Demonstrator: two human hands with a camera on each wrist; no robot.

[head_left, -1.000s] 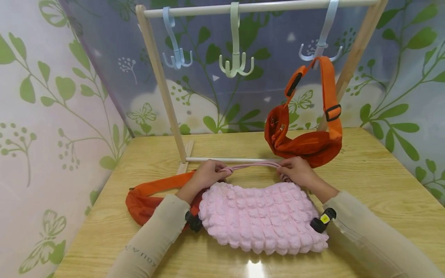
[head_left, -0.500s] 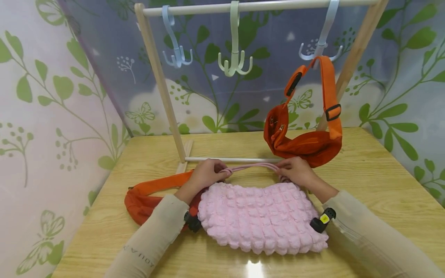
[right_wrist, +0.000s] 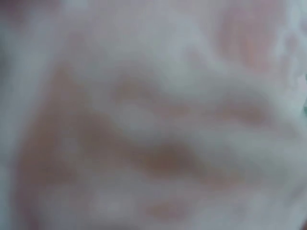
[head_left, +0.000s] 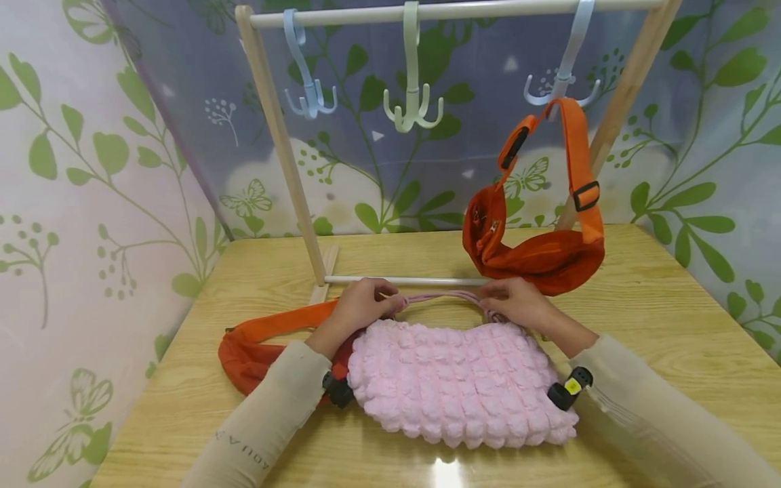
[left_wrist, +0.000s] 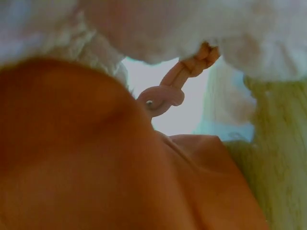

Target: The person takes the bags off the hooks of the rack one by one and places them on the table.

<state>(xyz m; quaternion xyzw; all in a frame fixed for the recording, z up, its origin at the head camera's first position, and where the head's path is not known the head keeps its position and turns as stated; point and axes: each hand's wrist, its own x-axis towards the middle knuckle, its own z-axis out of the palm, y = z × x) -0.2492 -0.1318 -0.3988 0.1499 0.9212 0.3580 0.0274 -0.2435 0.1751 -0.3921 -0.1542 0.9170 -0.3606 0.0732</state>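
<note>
Worktop [head_left: 665, 332] ran under left grip [head_left: 365, 305], leaf-print backdrop [head_left: 360, 166] beyond | left grip pinched strap [head_left: 459, 293]; right grip [head_left: 517, 301] at strap, pinch unclear | pink bag [head_left: 457, 383] just nearside | right edge [head_left: 704, 294] well apart

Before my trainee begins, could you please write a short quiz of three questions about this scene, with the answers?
1. True or false: the pink bag rests on the table.
2. Choose one: the middle hanger on the top rail is a) orange, b) pale green, c) black.
3. Open question: which of the person's hands is nearer to the hanging orange bag?

Key: 1. True. 2. b. 3. The right hand.
</note>
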